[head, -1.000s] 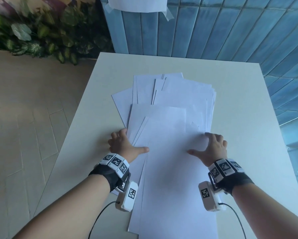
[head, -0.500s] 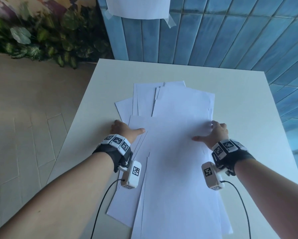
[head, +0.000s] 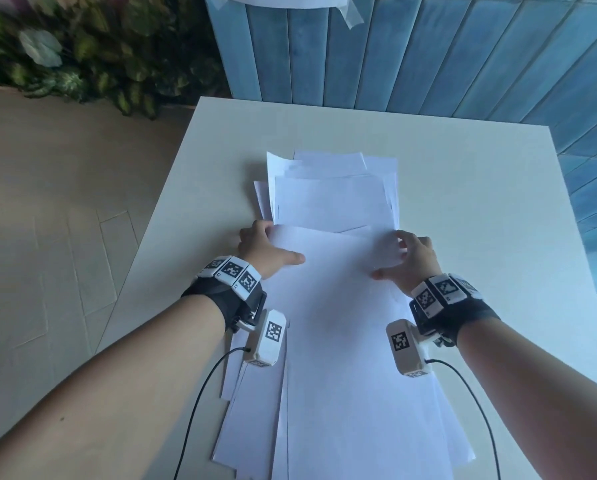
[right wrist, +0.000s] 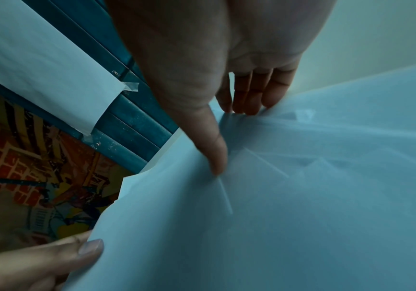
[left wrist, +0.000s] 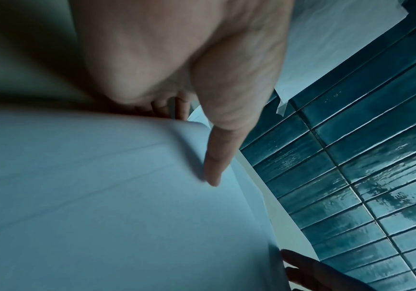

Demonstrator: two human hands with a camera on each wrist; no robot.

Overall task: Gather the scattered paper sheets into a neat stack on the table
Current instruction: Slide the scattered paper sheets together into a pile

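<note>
Several white paper sheets (head: 335, 306) lie overlapped in a long, uneven strip down the middle of the white table (head: 480, 209). My left hand (head: 267, 245) holds the strip's left edge, thumb (left wrist: 214, 157) on top and fingers tucked under the sheets. My right hand (head: 402, 258) holds the right edge: its thumb (right wrist: 215, 151) presses down and its fingers (right wrist: 251, 98) meet the rumpled edge. The sheets (right wrist: 276, 196) bow up and crease between the two hands. The farther sheets (head: 331, 188) fan out unevenly beyond my hands.
A blue tiled wall (head: 428, 64) stands behind the table, with a sheet taped to it (head: 283, 0). Plants (head: 82, 57) and tiled floor (head: 48, 237) lie off the table's left edge. Camera cables (head: 200, 403) trail from both wrists over the near sheets.
Both hands have moved farther up the strip and closer together, squeezing the spread sheets into a narrower pile. They now hold the side edges instead of lying on top.
</note>
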